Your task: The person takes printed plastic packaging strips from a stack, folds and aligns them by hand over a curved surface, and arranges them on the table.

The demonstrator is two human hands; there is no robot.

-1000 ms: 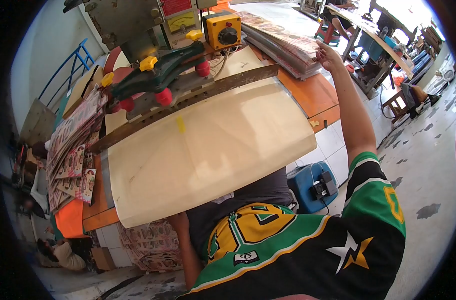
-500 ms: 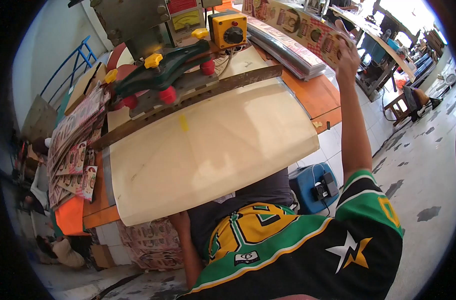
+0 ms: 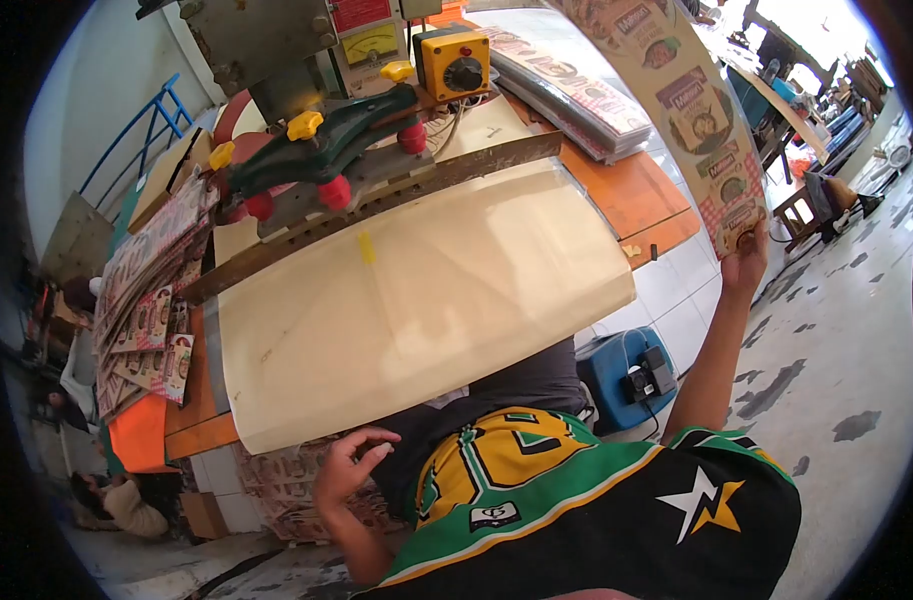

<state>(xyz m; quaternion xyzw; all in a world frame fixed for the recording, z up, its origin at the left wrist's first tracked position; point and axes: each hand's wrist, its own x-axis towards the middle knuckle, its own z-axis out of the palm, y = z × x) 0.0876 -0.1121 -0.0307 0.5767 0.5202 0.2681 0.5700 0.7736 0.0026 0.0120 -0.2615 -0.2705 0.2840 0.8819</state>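
Long and printed with food pictures, a sheet [image 3: 698,120] hangs at the upper right, its lower end gripped by my right hand [image 3: 744,262]. My left hand [image 3: 351,468] is in the air just below the cream sheet [image 3: 426,300], fingers apart and holding nothing. That cream sheet covers the work surface under a metal bar [image 3: 376,215]. A stack of printed sheets [image 3: 576,85] lies behind on the orange table [image 3: 626,200].
A press with red knobs [image 3: 333,193] and a yellow control box [image 3: 452,62] stands behind the bar. Printed pieces [image 3: 151,290] are piled at the left. A blue box [image 3: 621,380] with plugs sits below right. Two people are at the lower left.
My right hand has drawn a printed sheet off the back stack and swung it right and toward me. My left hand has come out from under the cream sheet's edge.
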